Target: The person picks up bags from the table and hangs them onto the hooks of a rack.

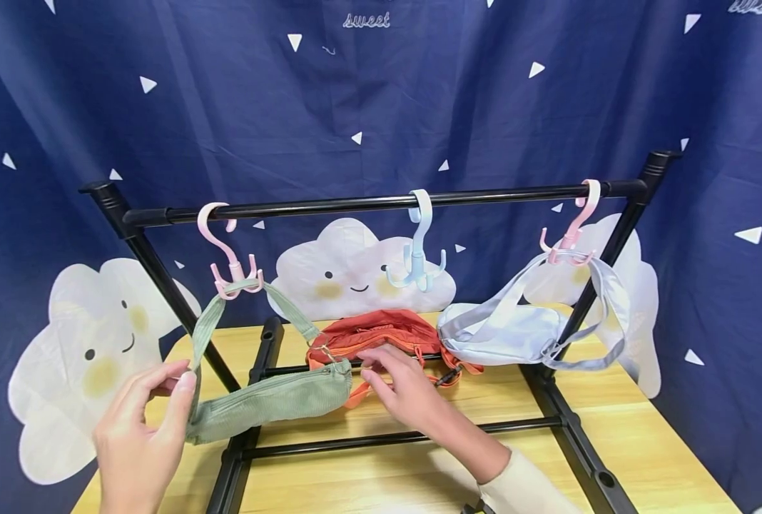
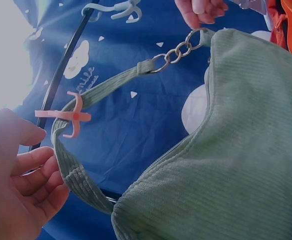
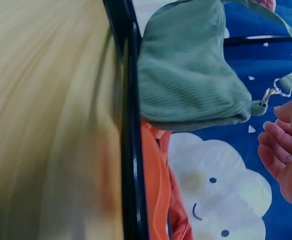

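A green corduroy shoulder bag point(image 1: 272, 403) hangs by its strap point(image 2: 78, 180) from the left pink hook point(image 1: 236, 275). Beside the strap's left side is my left hand point(image 1: 140, 428), its fingertips right at the strap in the left wrist view and its thumb apart from the fingers. At the bag's other end, a metal chain point(image 2: 178, 51) joins strap and bag. My right hand point(image 1: 407, 389) is close by that chain, fingers loosely bent and nothing gripped; the right wrist view shows a gap between thumb and fingers.
A black rack point(image 1: 329, 207) stands on a wooden table point(image 1: 651, 428). Its bar carries a blue hook point(image 1: 418, 264) in the middle and another pink hook point(image 1: 570, 239) at right, from which a pale blue bag point(image 1: 509, 332) hangs. An orange-red waist bag point(image 1: 381, 330) lies behind the hands.
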A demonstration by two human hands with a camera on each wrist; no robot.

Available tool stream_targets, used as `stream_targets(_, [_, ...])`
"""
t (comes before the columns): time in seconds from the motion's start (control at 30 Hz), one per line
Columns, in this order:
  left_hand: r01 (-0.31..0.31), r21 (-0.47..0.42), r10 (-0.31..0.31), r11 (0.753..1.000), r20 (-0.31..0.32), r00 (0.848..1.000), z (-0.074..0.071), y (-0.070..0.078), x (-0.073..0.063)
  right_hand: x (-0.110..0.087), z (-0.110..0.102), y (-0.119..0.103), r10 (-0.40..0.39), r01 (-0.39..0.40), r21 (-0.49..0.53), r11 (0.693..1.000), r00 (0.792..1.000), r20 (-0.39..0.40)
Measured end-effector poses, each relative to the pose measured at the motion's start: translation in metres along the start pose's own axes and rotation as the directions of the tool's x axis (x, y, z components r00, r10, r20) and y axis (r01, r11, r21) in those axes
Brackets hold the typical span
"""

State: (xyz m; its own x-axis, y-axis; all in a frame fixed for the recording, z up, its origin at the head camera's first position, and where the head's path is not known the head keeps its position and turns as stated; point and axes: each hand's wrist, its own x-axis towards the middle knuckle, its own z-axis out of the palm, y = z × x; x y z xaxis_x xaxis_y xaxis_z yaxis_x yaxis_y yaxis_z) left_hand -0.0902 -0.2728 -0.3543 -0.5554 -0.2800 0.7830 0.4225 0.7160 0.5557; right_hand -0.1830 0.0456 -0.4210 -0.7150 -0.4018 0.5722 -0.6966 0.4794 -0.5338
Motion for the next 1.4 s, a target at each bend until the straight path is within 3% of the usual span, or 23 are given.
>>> stream_targets(0.13, [0.025, 0.006, -0.025, 1.0, 0.007, 1.0, -0.001, 0.003, -0.004, -0.007, -0.001, 0.008, 0.017, -0.018, -0.012, 1.0, 1.0, -0.015])
stream_targets(0.5, [0.026, 0.035, -0.025, 0.999, -0.006, 1.0, -0.002, 0.005, -0.007, -0.028, -0.001, 0.031, 0.016, -0.019, -0.048, 0.999, 0.998, -0.063])
stream_targets(0.77, [-0.038, 0.047, 0.042, 0.998, -0.104, 0.994, 0.003, 0.004, -0.011, -0.038, -0.001, 0.044, 0.047, -0.054, -0.124, 0.991, 0.997, -0.058])
stream_targets(0.97, [-0.07, 0.059, 0.077, 0.996, -0.129, 0.989, 0.005, 0.008, -0.012, -0.043, -0.003, 0.052, 0.077, -0.085, -0.181, 0.98, 0.996, -0.053])
stream_targets(1.2, [-0.144, 0.031, 0.147, 0.989, -0.114, 0.983, 0.013, 0.011, -0.017, -0.047, -0.005, 0.059, 0.083, -0.09, -0.202, 0.975, 0.996, -0.042])
stream_targets(1.4, [-0.195, 0.005, 0.195, 0.981, -0.049, 0.98, 0.025, 0.015, -0.024, -0.049, -0.006, 0.065, 0.07, -0.074, -0.225, 0.972, 0.997, -0.025])
